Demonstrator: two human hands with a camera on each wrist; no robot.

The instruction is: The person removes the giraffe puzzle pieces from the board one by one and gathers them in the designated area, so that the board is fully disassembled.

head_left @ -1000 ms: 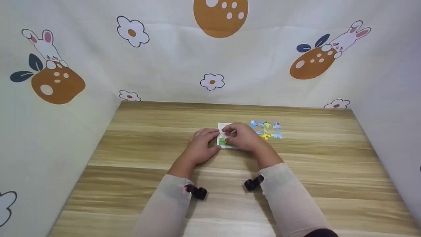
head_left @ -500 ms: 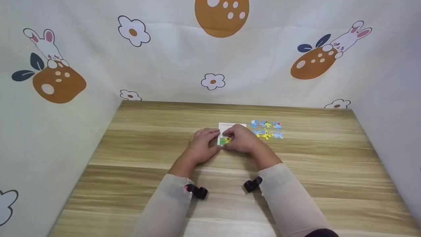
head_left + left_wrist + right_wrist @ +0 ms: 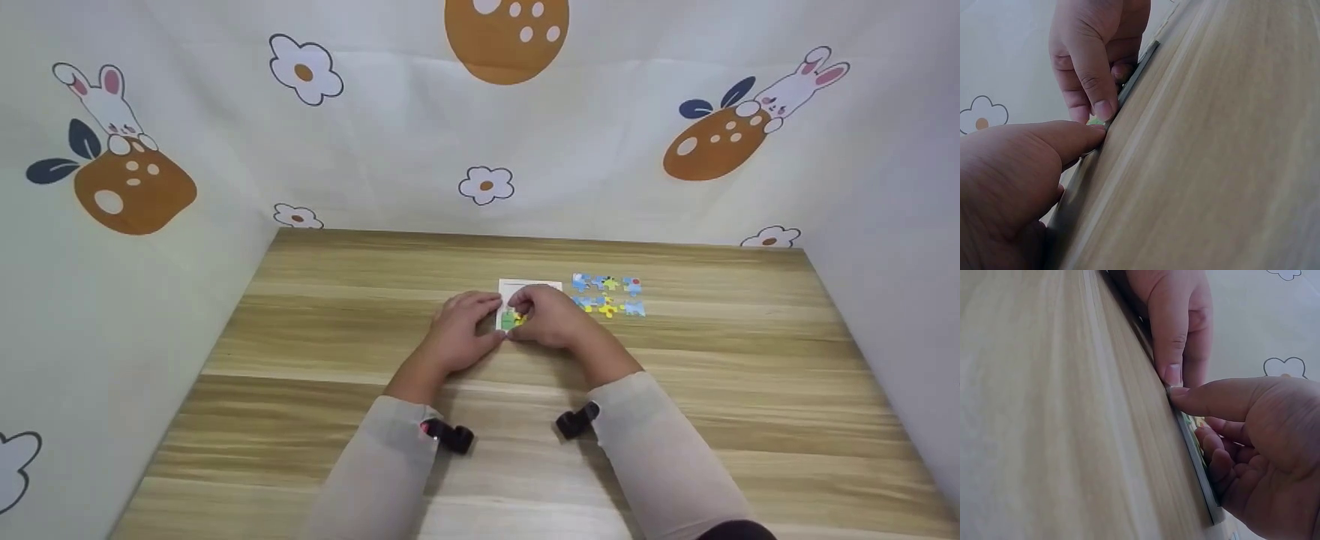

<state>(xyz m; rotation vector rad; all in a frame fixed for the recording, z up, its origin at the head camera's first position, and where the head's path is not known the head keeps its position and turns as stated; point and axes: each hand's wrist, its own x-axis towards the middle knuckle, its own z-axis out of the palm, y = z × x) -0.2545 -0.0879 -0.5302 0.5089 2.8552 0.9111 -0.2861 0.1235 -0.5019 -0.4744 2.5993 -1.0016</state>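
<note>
A small white puzzle board [image 3: 529, 283] lies on the table between the two hands. My left hand [image 3: 463, 331] holds its left side, fingertips at the left edge and thumb at the near corner. My right hand [image 3: 553, 319] reaches over the board and covers much of it. Its thumb [image 3: 1216, 398] is at the near edge and its fingers curl over the top, apparently on a yellow puzzle piece [image 3: 520, 319]. Beside that lies a green piece [image 3: 508, 321] in the near left corner. The thumbs nearly meet in both wrist views.
Several loose blue and yellow puzzle pieces [image 3: 608, 307] lie in two rows right of the board. The wooden table [image 3: 337, 315] is bounded by a patterned cloth [image 3: 390, 135] at the back and sides. A small black camera sits at each wrist.
My right hand has lowered slightly toward the near edge, its thumb now by the left thumb. The yellow piece shows beside the green one. My left hand stays in place.
</note>
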